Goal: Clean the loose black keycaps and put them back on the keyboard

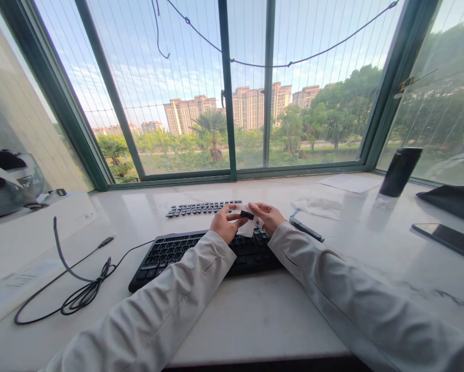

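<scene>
A wide black keycap (247, 215) is pinched at its left end by my left hand (226, 223), just above the keyboard. A thin white tissue (246, 229) hangs around and beneath it, and my right hand (269, 218) is closed on the tissue at the keycap's right side. Below both hands lies a black keyboard (173, 250), partly hidden by my sleeves; some keys on its right half seem to be off. Behind it, loose black keycaps (204, 208) stand in rows on the white tabletop.
At left lie the coiled cable (85, 297) and a helmet (13, 181) on a white box. To the right are a dark pen-like tool (306, 229), crumpled tissue (317, 207), a phone (448, 241), a black cylinder (401, 171) and a dark cloth (454, 200). Windows (232, 129) stand behind.
</scene>
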